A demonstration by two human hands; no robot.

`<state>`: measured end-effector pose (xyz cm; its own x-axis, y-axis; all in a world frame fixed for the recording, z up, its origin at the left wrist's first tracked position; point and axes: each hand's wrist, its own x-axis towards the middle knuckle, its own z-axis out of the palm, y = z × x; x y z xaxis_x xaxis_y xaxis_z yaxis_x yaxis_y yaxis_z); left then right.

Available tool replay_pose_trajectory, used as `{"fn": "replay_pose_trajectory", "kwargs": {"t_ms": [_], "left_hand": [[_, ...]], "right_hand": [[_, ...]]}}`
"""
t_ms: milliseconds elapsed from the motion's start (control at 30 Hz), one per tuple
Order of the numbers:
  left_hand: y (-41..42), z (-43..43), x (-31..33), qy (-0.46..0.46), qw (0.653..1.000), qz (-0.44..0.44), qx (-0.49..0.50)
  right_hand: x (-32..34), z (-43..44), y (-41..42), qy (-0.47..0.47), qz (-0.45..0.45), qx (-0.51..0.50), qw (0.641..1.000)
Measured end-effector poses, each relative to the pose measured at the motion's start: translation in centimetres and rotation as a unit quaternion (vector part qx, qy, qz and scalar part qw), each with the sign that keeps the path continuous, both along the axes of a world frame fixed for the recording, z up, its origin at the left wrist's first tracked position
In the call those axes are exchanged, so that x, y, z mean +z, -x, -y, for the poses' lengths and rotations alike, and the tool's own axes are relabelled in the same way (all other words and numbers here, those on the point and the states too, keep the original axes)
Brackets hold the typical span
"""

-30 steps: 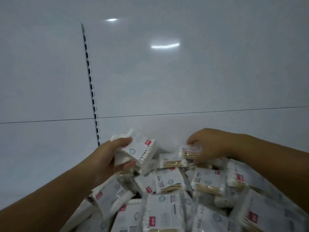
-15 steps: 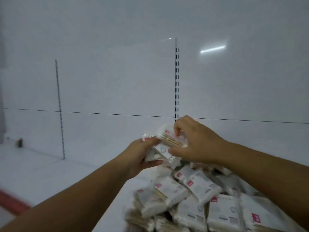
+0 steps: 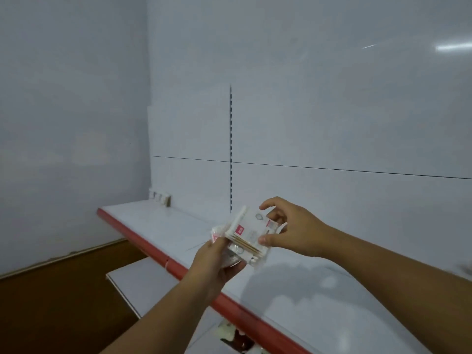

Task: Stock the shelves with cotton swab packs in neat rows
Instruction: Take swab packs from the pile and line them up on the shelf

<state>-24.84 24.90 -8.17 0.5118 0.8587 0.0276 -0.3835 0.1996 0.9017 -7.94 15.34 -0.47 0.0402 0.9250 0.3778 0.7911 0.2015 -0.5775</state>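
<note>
a small stack of cotton swab packs (image 3: 249,235), white with red tags, held in the air between both hands, tilted and clear of the shelf. gripped from below by the left hand (image 3: 217,261), fingers curled under and around the near end of the stack. pinched at the far end by the right hand (image 3: 293,231), thumb beneath, forefinger arched over the top pack, other fingers loosely bent.

under both hands, a long white shelf (image 3: 163,221) with a red front strip (image 3: 143,246). well beyond the left hand, at the shelf's far end against the wall, seemingly a short line of small packs (image 3: 160,196), too small to tell for sure. behind the hands, a white back panel (image 3: 332,123) with a dark slotted upright (image 3: 231,149). below the left forearm, a lower shelf (image 3: 132,282) and, near the bottom edge, some blurred packaging (image 3: 236,338).

judged early in the job: at most a few packs placed at the far end, no row laid out beneath the hands, none of the held stack set down yet, most of the shelf length left to fill in neat rows.
</note>
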Motion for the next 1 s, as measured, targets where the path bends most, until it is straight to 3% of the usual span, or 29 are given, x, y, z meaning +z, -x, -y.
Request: {"fn": "replay_pose_trajectory", "kwargs": {"t_ms": [300, 600, 833, 1000], "left_hand": [[6.6, -12.9, -4.0, 0.02, 0.997, -0.033, 0.065], [12.7, -28.5, -3.6, -0.001, 0.985, -0.07, 0.16], [18.3, -40.6, -5.0, 0.01, 0.989, -0.044, 0.138], [23.0, -51.1, -5.8, 0.036, 0.997, -0.014, 0.071]], "right_hand": [[-3.2, -17.6, 3.9, 0.043, -0.012, 0.075, 0.996], [-5.7, -35.7, 8.5, 0.095, -0.018, 0.145, 0.985], [-8.4, -47.6, 12.7, 0.056, -0.063, 0.066, 0.994], [-10.4, -55.3, 15.4, -0.022, -0.169, -0.062, 0.983]]}}
